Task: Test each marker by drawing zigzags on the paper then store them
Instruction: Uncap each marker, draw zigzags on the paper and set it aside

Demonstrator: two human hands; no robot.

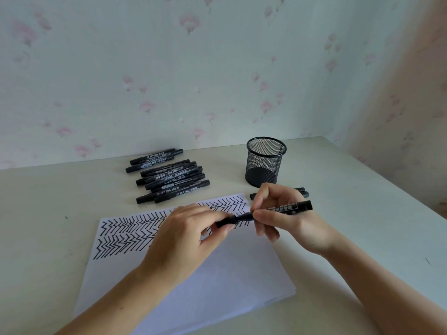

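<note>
Both hands meet over the far right part of the paper (193, 281), a white stack lying near the front edge of the tabletop (48, 213). The right hand (285, 218) pinches the barrel of a black marker (283, 209) between thumb and curled fingers, the marker lying roughly level with its far end pointing right. The left hand (191, 233) pinches the cap (226, 222) at the marker's left end with thumb and fingertips (whether the cap is fully seated, I cannot tell). Rows of black zigzags (125, 235) cover the far strip of the paper. A heap of black markers (169, 180) lies toward the back edge, left of centre. A black mesh pen cup (264, 163) stands upright to their right, and two more markers (303, 192) lie just in front of it, partly hidden behind the right hand.
</note>
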